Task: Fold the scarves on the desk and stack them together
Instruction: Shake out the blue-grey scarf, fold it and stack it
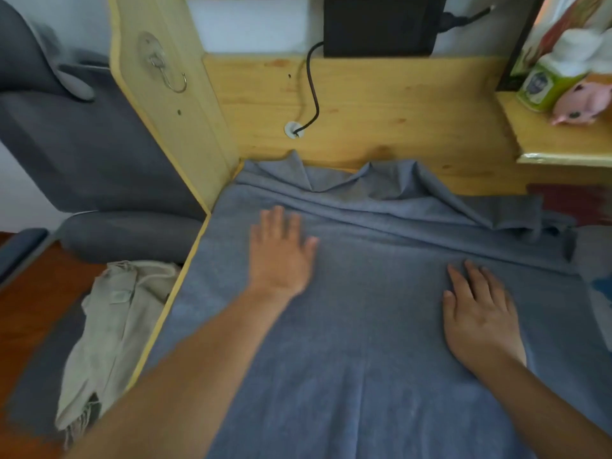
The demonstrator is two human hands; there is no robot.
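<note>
Blue-grey cloth fills most of the head view: a large scarf (364,326) spread flat over the desk (381,104), running from the lower edge of the frame up to the pale wooden back panel. Its far edge is bunched into ridges and folds against that panel, in the upper middle of the frame, while the near part lies smooth.

Both hands lie on it, palms down. The left hand (281,256) sits left of centre, fingers straight and slightly fanned, flat on the cloth just below the long creases; its edges are a little blurred. The right hand (480,316) is at the right of centre, lower in the frame, fingers straight and close together, also lying flat on the scarf. Neither hand pinches or grips any fabric. The two are well apart, with smooth cloth between them.

At the lower left, off the desk's edge, a second, beige scarf (109,329) lies crumpled on a dark grey seat, its fringe showing toward the bottom of the frame.

Further up, a black cable (313,91) drops from a black box (381,24) at the top centre into a white grommet in the wood. A metal hook (172,77) hangs on the side board at the upper left. At the upper right, a small shelf carries a green tissue pack (546,84) and a pink toy (583,106).
</note>
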